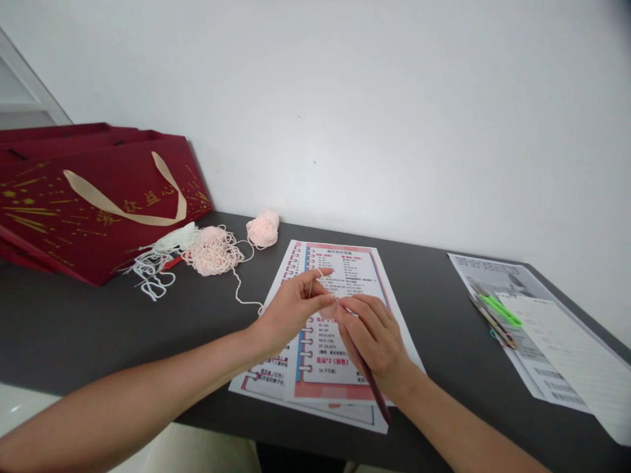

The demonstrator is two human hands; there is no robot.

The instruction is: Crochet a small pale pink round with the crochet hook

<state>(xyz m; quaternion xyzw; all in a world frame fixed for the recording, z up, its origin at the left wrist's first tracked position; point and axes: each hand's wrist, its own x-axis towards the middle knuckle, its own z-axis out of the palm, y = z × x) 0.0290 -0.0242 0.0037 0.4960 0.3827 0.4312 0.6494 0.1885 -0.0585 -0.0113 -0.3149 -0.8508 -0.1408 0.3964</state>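
My left hand point(293, 299) is over the printed pattern sheet point(320, 387), its index finger raised with pale pink yarn point(239, 292) looped over it. Its thumb and another finger pinch the yarn near the hook tip. My right hand point(372, 328) is closed around a crochet hook point(377, 391), whose dark red handle slants down toward the table's front edge. The fingertips of both hands almost meet, and the small work between them is mostly hidden. From the left hand the yarn runs left to a loose pink tangle point(214, 253).
Behind the tangle sits a pink yarn ball point(263, 228), with white yarn point(155, 266) at its left. Dark red gift bags point(98, 203) lean at the far left. On the right, papers point(566, 348) carry a green cutter point(500, 310) and scissors point(488, 318). A white wall stands behind.
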